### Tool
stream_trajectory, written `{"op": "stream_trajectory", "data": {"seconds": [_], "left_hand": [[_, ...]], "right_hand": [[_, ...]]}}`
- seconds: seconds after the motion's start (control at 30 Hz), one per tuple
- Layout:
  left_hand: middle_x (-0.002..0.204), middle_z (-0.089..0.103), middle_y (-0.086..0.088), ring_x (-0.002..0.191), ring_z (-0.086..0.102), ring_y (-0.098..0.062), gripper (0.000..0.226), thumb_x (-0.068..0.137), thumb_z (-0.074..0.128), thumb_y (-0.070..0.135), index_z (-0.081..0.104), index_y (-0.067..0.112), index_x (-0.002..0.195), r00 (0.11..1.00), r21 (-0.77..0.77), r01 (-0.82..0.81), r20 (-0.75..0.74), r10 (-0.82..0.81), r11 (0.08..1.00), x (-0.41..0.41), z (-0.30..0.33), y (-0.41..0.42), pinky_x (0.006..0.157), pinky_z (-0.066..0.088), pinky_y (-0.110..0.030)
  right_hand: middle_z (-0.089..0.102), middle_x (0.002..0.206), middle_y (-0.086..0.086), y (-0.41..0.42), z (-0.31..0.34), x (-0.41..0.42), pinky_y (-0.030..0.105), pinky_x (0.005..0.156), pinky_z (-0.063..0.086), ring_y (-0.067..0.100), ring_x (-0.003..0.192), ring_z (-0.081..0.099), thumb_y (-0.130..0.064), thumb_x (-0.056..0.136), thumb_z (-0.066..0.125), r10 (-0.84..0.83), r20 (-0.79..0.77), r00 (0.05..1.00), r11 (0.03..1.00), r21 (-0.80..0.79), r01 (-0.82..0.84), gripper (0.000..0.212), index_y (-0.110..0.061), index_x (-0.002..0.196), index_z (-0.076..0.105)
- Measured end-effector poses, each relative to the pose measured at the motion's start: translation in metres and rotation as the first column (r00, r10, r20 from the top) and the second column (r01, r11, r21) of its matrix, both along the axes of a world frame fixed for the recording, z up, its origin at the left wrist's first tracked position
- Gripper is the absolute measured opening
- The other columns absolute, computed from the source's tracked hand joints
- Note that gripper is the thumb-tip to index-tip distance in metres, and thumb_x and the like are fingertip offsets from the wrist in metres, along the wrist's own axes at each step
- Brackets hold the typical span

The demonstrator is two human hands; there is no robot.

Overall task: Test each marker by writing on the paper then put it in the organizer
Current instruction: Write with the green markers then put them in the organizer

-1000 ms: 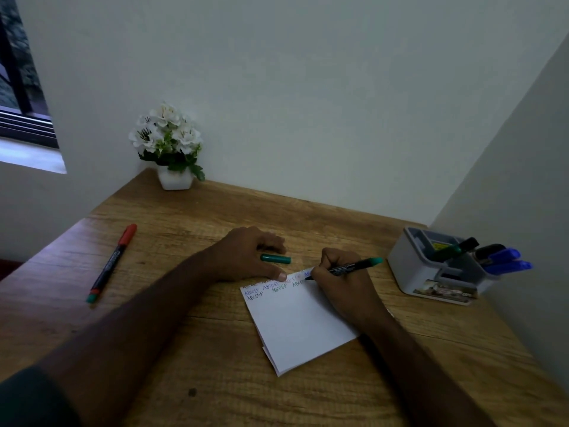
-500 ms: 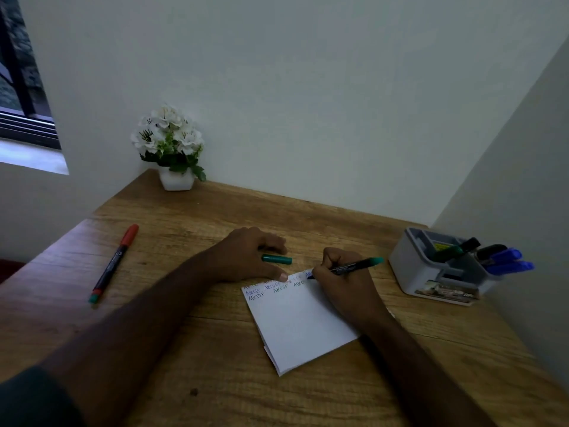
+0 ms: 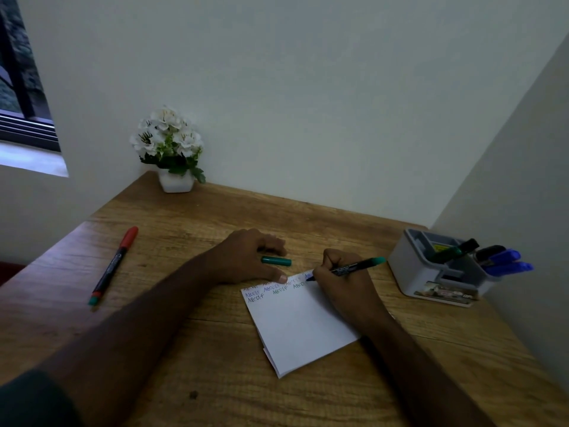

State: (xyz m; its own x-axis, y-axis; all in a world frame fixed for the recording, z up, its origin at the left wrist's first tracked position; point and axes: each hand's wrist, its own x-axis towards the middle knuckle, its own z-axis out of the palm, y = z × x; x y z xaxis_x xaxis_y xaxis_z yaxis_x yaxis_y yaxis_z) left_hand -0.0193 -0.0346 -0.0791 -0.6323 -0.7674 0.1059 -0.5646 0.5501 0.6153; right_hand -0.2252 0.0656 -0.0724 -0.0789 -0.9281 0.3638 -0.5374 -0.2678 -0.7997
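Observation:
My right hand (image 3: 345, 288) grips a black marker with a green end (image 3: 354, 266), its tip touching the top edge of the white paper (image 3: 298, 328), which carries rows of small coloured lettering. My left hand (image 3: 246, 257) lies flat on the desk, thumb pressing the paper's upper left corner, with a green cap (image 3: 276, 261) held between its fingers. A red-capped marker (image 3: 112, 266) lies alone at the left. The grey organizer (image 3: 431, 272) at the right holds several markers, black, green and blue.
A white pot of white flowers (image 3: 169, 152) stands in the desk's far left corner. Walls close the desk at the back and right. A window opening is at the far left. The wooden desk (image 3: 215, 380) edge runs along the left.
My right hand has crept slightly rightward along the writing line with the marker. The left hand, cap and paper stay put.

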Motion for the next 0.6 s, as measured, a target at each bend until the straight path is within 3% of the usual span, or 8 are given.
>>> {"op": "stream_trajectory", "data": {"seconds": [0.37,0.6], "left_hand": [[0.143,0.052,0.014,0.128,0.049,-0.009,0.067,0.066,0.079,0.059,0.063,0.034,0.126,1.000,-0.002,0.000,0.000,0.000,1.000,0.0004,0.0021,0.0021,0.108,0.040,-0.035],[0.141,0.053,0.015,0.124,0.051,-0.005,0.065,0.066,0.080,0.057,0.063,0.035,0.125,1.000,-0.008,-0.004,-0.011,0.004,1.000,0.0004,0.0017,0.0022,0.100,0.040,-0.024]], "right_hand": [[0.042,0.053,-0.002,-0.0002,0.0001,-0.0001,0.019,0.048,0.030,0.007,0.051,0.036,0.004,0.078,0.062,0.017,0.026,1.000,1.000,0.010,-0.017,0.039,-0.015,0.053,0.041],[0.042,0.052,-0.003,-0.0006,-0.0002,0.0002,0.016,0.047,0.029,0.004,0.050,0.035,0.003,0.078,0.064,-0.006,0.010,1.000,1.000,0.018,0.006,0.038,-0.014,0.053,0.041]]}}
